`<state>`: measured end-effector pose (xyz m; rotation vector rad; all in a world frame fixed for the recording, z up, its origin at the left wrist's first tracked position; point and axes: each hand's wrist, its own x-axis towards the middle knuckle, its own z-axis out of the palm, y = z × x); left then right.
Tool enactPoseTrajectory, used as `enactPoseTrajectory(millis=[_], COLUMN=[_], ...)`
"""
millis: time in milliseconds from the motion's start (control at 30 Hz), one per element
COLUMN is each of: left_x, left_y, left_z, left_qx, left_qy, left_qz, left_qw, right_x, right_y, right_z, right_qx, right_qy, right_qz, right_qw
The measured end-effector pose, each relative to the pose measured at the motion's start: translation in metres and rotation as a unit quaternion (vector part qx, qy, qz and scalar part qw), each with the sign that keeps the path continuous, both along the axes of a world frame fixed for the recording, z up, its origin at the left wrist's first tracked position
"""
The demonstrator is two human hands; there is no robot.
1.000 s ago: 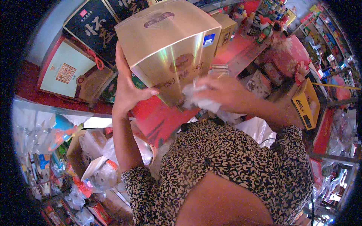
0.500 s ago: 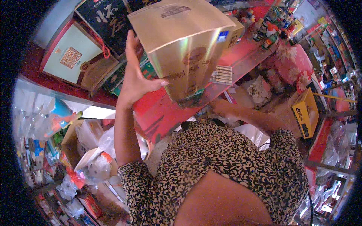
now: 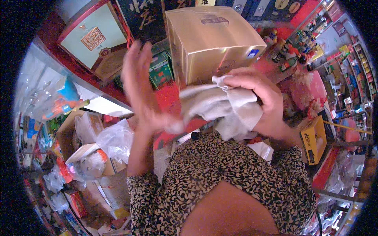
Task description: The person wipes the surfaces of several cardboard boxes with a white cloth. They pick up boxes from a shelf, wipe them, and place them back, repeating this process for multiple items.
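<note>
A pale cloth [image 3: 220, 106], crumpled and hanging in folds, is gripped in my right hand [image 3: 262, 96] in front of my chest. Beyond it, a large gold-brown cardboard box [image 3: 214, 37] stands upright on the red surface [image 3: 167, 96], its lower front partly hidden by the cloth. My left hand [image 3: 143, 92] is raised to the left of the box, apart from it, with fingers stretched out and nothing held. Motion blurs its thumb, which is close to the cloth's left edge. Green boxes [image 3: 160, 70] stand between my left hand and the gold-brown box.
A white-fronted, red-edged box [image 3: 94, 39] and dark boxes [image 3: 143, 19] line the back. Small bottles [image 3: 289, 59] crowd the far right. A yellow box [image 3: 313, 139] is by my right elbow. Cartons with plastic bags [image 3: 114, 137] lie at left.
My left hand has come off the gold-brown box, which now stands farther right. My right hand has risen from below the box, with the pale cloth in it.
</note>
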<state>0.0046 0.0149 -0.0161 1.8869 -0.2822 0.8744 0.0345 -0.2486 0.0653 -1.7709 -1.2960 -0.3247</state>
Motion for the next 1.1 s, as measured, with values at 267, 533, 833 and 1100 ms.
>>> enactPoseTrajectory(millis=[267, 533, 833, 1100], left_x=[-0.037, 0.012, 0.048, 0.005], left_y=[-0.045, -0.022, -0.049, -0.034], left_z=[-0.020, 0.082, 0.010, -0.215], left_qx=[-0.323, -0.257, -0.129, -0.101], left_qy=[-0.148, -0.174, -0.163, 0.222], left_qz=[-0.041, 0.051, 0.019, 0.089], left_qw=[0.934, 0.949, 0.978, 0.966], right_x=[-0.035, 0.027, 0.074, 0.073], right_y=[0.041, 0.013, 0.019, 0.015], right_z=[0.014, 0.047, 0.002, 0.005], right_qx=[-0.024, 0.315, 0.194, 0.178], right_qy=[0.089, -0.097, 0.245, 0.212], right_qz=[0.186, -0.261, -0.106, -0.146], right_qw=[0.978, 0.907, 0.944, 0.950])
